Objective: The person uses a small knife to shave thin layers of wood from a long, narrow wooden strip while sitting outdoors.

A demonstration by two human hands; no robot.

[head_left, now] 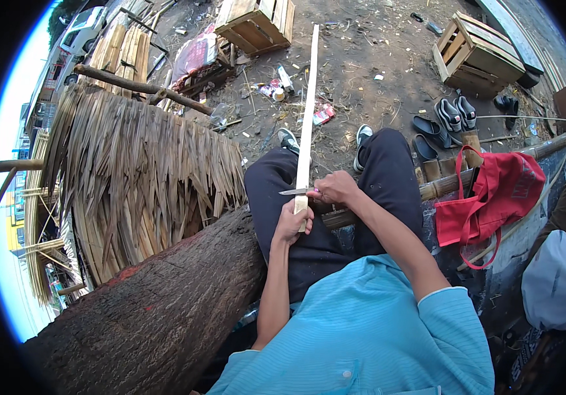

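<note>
Pale wood strip [307,112] runs outward between the person's knees [391,155], its near end clasped in the left hand [291,224]. The right hand [337,188] is wrapped around a knife [291,192], its blade apparently touching the strip; a log [158,303] lies left, a red bag [510,184] right.

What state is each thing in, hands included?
Left hand: closed around the strip's near end
Right hand: closed on the knife's handle
Pale strip: held, long end pointing away from the body
Knife: blade bare, crossing the strip
Red bag: slumped, straps loose
Striped sneakers: unworn, side by side
Dry thatch: hanging down
</note>
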